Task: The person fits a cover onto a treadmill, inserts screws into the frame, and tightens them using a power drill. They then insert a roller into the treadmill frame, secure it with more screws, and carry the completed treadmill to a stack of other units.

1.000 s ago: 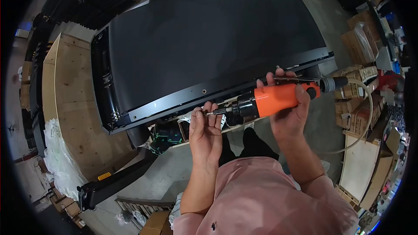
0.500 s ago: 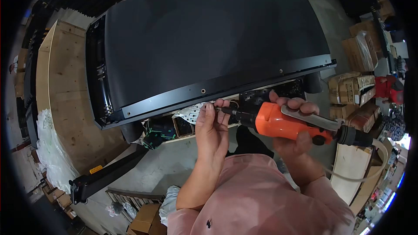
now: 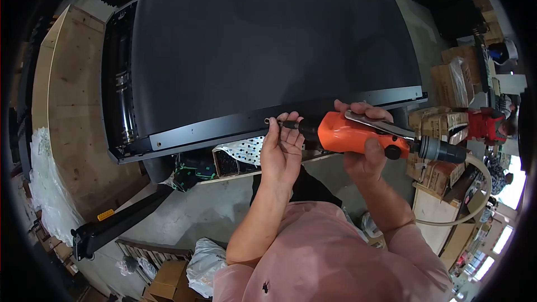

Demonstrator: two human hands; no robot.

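Your right hand [image 3: 366, 159] grasped the orange power tool [image 3: 341, 134] near the black panel's [image 3: 268, 50] front edge—its hose [image 3: 488, 190] curving behind. Your left hand [image 3: 281, 148] was at the dark tip [image 3: 292, 125]; whether its fingers were clenched cannot be told.

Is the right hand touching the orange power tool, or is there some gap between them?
Touching. The head view shows the right hand wrapped around the orange power tool, its fingers over the metal lever and its thumb against the body.
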